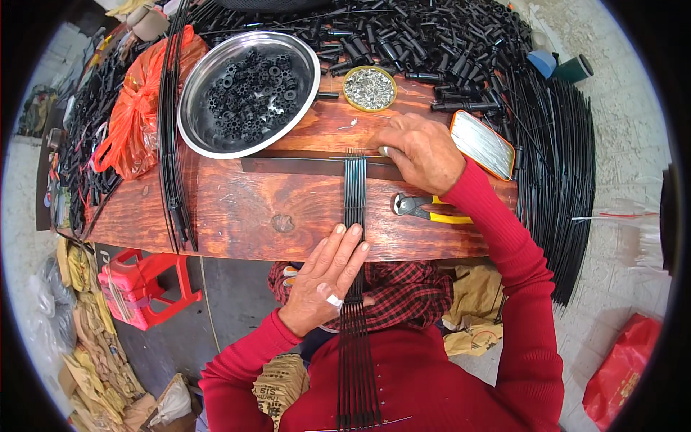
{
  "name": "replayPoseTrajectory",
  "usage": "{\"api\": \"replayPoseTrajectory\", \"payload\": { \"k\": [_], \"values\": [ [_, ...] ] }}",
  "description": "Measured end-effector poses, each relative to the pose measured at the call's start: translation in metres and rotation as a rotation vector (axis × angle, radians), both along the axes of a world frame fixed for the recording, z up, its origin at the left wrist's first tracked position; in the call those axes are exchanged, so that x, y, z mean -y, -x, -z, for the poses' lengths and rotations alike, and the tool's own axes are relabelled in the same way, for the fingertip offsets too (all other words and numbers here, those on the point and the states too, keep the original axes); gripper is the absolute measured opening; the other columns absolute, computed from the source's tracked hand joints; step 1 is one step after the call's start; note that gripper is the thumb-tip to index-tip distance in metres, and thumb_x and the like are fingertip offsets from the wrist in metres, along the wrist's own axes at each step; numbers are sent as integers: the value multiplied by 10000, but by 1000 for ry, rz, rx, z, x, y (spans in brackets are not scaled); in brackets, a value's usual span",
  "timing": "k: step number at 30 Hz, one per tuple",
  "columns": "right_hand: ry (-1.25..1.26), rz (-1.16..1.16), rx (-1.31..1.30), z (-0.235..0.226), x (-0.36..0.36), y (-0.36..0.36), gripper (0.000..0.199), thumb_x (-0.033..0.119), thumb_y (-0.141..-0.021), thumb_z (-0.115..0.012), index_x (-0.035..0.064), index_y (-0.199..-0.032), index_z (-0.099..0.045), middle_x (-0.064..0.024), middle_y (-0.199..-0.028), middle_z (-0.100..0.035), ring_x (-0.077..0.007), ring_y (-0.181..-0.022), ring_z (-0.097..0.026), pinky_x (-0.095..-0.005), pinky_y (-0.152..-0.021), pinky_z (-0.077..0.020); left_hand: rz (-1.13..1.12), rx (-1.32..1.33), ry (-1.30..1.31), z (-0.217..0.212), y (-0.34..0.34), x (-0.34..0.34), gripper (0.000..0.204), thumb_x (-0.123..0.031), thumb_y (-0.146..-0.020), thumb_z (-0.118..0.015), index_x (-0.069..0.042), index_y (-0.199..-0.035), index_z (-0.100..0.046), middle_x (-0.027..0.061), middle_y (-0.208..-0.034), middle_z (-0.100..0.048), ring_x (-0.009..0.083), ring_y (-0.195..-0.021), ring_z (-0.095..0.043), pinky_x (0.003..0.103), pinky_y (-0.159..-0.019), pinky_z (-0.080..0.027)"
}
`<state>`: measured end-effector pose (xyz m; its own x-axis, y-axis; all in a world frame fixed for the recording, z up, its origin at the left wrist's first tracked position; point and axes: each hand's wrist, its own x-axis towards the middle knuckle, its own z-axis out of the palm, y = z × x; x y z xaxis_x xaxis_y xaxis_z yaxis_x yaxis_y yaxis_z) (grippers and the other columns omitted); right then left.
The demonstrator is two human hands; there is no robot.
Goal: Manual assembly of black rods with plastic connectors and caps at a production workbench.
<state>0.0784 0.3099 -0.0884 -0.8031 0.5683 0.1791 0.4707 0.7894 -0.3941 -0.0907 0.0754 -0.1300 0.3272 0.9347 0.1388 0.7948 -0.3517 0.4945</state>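
Several thin black umbrella ribs (355, 189) lie side by side, running from the tabletop over its front edge to my chest. My left hand (324, 281) rests across them at the edge, fingers stretched flat on top, and what looks like its thumb tip shows on the other side below. At the ribs' far ends, my right hand (419, 153) is closed, thumb and forefinger pinched together on a thin wire (340, 157) that crosses the ends. A dark strip (288, 165) lies beneath those ends. Yellow-handled pincers (417, 207) lie right of the ribs.
A steel bowl (188, 119) holds black notched plastic rings. Beside it stands a round tub (371, 88) of small metal bits. An orange-rimmed tin (481, 146) is near my right wrist. Black tubes (432, 43) pile up behind; rods (554, 187) hang at right. A red stool (155, 284) stands below left.
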Motion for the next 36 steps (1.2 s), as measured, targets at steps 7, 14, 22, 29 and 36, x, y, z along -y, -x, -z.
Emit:
{"api": "replayPoseTrajectory", "payload": {
  "k": [7,14,22,29,36],
  "values": [
    [229,-15,-123,5,-5,-6,174,27,-811,-624,78,-964,-689,-124,-904,-645,-343,-920,-619,-436,-792,-486,6,-9,-7,0,-1,0,874,-577,-805,-626,-57,-1472,-407,157,-1553,-351,331,-1442,-321,441,-1159,-317],
    [94,-4,-45,3,-3,-1,151,83,-851,-590,82,-966,-688,-124,-947,-678,-350,-938,-636,-463,-811,-495,3,-13,-6,0,0,1,872,-581,-811,-617,-53,-1472,-407,155,-1555,-349,327,-1446,-317,439,-1161,-311],
    [356,81,-135,12,-5,8,122,140,-891,-611,70,-965,-678,-152,-917,-670,-336,-904,-649,-440,-791,-497,6,3,-13,0,0,0,852,-575,-823,-610,-49,-1464,-417,158,-1550,-359,327,-1443,-323,440,-1159,-313],
    [398,116,-203,14,-1,11,165,110,-895,-620,10,-1018,-661,-141,-933,-676,-239,-905,-665,-356,-801,-496,0,-12,-34,-1,-1,2,852,-581,-834,-599,-34,-1460,-415,175,-1547,-360,340,-1442,-323,453,-1154,-318],
    [235,156,-112,7,10,-1,182,181,-896,-606,50,-1012,-658,-170,-993,-661,-333,-987,-637,-429,-829,-485,22,-11,-99,-3,-3,3,905,-584,-814,-627,-14,-1473,-385,207,-1551,-333,377,-1438,-316,477,-1152,-312]
  ]
}}
